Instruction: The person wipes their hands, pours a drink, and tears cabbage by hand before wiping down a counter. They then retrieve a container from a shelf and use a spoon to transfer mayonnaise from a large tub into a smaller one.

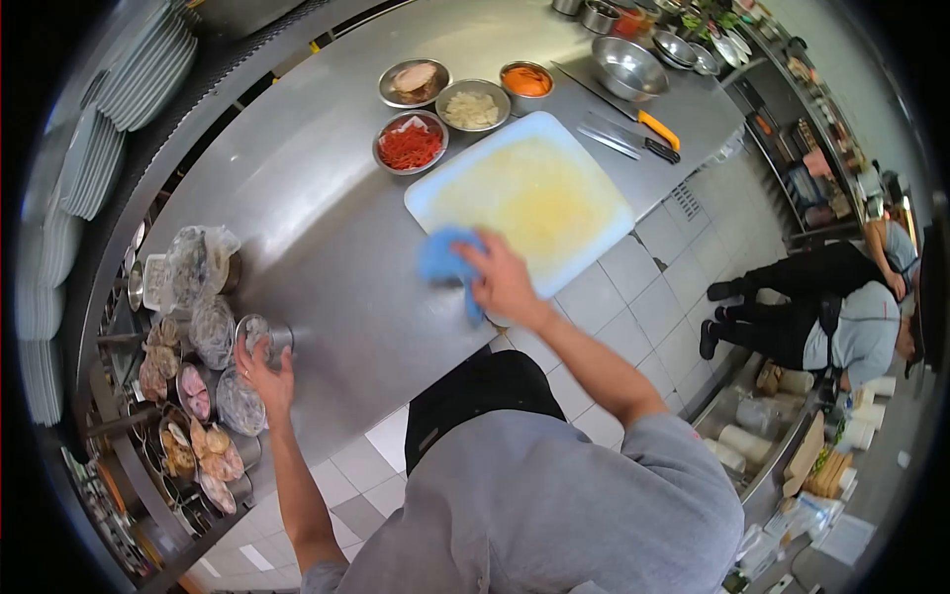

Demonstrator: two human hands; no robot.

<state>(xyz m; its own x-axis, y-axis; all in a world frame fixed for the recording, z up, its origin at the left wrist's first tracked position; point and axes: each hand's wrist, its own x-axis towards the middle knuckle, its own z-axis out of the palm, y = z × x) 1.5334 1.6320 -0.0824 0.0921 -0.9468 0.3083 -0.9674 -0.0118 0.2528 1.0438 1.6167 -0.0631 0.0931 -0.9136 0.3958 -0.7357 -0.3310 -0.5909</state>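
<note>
Head view, blue cloth (445,256) gripped under right hand (507,279), left hand (265,374) spread at pot (284,341)

Pale glare across counter (327,252) (blurry blue cloth (443,257))

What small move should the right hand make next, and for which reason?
Probably the right hand should wipe the blue cloth across the cutting board: yellow stains show on its surface, and the held cloth is already at its near edge.
</note>
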